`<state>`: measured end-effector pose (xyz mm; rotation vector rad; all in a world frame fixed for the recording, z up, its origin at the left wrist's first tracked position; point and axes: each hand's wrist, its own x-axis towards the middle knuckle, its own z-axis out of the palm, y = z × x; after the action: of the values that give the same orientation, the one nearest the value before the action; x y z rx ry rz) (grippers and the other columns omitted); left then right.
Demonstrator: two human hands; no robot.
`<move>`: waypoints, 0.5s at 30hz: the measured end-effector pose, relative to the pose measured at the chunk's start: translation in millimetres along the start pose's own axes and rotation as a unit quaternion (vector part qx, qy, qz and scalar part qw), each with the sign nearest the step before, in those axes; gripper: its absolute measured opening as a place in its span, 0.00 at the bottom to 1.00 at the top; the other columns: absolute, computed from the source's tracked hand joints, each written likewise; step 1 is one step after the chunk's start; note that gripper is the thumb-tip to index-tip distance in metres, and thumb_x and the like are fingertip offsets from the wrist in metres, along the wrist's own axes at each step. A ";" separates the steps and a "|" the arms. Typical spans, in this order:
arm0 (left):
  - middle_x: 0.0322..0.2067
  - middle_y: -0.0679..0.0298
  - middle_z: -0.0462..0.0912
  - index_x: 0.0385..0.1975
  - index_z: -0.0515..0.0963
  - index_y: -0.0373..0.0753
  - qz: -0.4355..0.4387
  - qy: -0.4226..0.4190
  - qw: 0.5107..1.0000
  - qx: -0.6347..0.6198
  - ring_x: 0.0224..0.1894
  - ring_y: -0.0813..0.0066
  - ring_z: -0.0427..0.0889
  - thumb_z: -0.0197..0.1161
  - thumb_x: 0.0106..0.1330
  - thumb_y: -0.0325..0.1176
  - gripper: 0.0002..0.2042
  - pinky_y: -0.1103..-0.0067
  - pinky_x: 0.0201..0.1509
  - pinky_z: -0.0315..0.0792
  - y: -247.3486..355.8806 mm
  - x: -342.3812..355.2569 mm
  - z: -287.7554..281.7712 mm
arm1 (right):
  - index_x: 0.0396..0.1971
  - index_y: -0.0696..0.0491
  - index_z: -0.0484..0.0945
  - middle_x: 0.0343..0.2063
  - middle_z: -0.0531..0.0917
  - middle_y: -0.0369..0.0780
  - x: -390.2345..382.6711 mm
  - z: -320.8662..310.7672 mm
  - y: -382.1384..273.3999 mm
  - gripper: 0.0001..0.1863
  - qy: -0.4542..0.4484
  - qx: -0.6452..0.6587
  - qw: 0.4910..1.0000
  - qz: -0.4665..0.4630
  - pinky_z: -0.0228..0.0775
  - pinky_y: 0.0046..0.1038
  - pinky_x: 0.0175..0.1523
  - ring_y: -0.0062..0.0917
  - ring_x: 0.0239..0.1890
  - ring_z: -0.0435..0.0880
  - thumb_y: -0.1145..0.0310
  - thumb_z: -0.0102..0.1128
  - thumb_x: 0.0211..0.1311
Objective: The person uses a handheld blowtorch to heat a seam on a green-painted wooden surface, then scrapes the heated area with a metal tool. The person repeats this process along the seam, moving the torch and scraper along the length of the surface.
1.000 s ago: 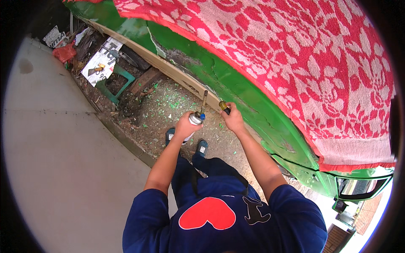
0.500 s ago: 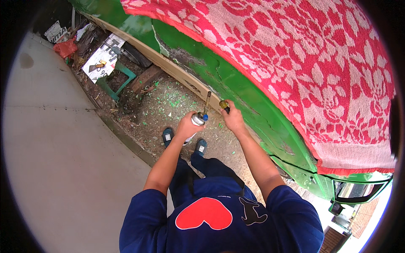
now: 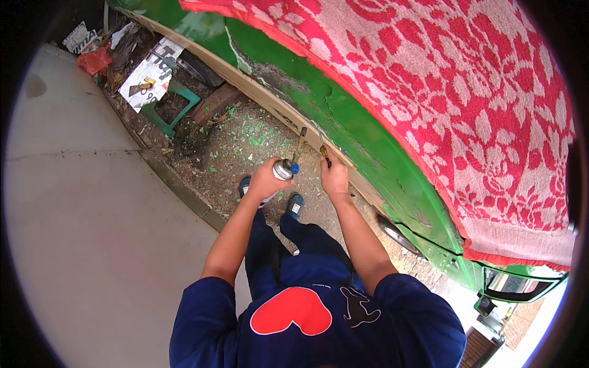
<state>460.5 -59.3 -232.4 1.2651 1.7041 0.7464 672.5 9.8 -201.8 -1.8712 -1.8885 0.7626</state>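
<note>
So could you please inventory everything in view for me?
Gas torch: one, silver, left hand
Screwdriver: one, yellow-black handle, right hand
Vehicle: one, green, top to right
Floral towel: one, red-pink, over vehicle
Wheels: two, dark, along vehicle
Side mirror: one, black, lower right
Plastic stool: one, green, upper left
Printed sheets: several, white, upper left
Plastic bag: one, red, upper left
Paint flakes: many, green, ground
Pavement: one, grey, left
Shoes: two, blue, centre
T-shirt: one, navy, bottom
Hands: two, bare, centre

Bare forearms (image 3: 236, 236) extended forward. Left hand (image 3: 268, 179) curled, gripping. Right hand (image 3: 334, 176) clenched, near left, not touching.
</note>
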 end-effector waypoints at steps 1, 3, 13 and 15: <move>0.45 0.48 0.84 0.53 0.76 0.35 -0.001 -0.003 1.000 0.001 0.50 0.50 0.83 0.81 0.40 0.45 0.38 0.65 0.53 0.77 1.2 -1.1 0.6 | 0.60 0.45 0.77 0.37 0.85 0.54 -1.5 2.3 1.0 0.23 0.009 0.005 1.000 0.002 0.78 0.46 0.48 0.52 0.39 0.85 0.65 0.59 0.65; 0.45 0.48 0.84 0.53 0.76 0.35 -0.002 -0.003 1.000 -0.001 0.49 0.50 0.83 0.80 0.40 0.45 0.37 0.65 0.53 0.77 -0.3 -0.8 -4.8 | 0.60 0.46 0.77 0.40 0.85 0.54 0.3 -9.2 -19.2 0.22 -0.046 0.007 0.997 0.058 0.77 0.45 0.50 0.52 0.42 0.84 0.65 0.59 0.65; 0.45 0.49 0.84 0.51 0.77 0.36 0.007 -0.030 0.999 0.005 0.48 0.52 0.84 0.80 0.40 0.45 0.36 0.65 0.52 0.77 6.3 1.0 -1.2 | 0.60 0.48 0.77 0.42 0.85 0.54 2.4 11.0 4.3 0.23 0.017 -0.046 0.998 -0.039 0.77 0.43 0.51 0.49 0.43 0.85 0.65 0.59 0.66; 0.45 0.49 0.84 0.51 0.78 0.36 0.011 -0.017 1.000 0.009 0.48 0.52 0.84 0.80 0.40 0.46 0.36 0.65 0.52 0.77 5.8 2.5 -8.5 | 0.60 0.47 0.77 0.43 0.85 0.54 0.4 0.7 -4.4 0.22 0.020 -0.005 0.999 -0.035 0.77 0.43 0.51 0.49 0.44 0.85 0.64 0.58 0.66</move>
<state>455.1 -54.9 -224.4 1.3029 1.6757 0.7204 668.5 10.2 -199.7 -1.8025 -1.9258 0.6895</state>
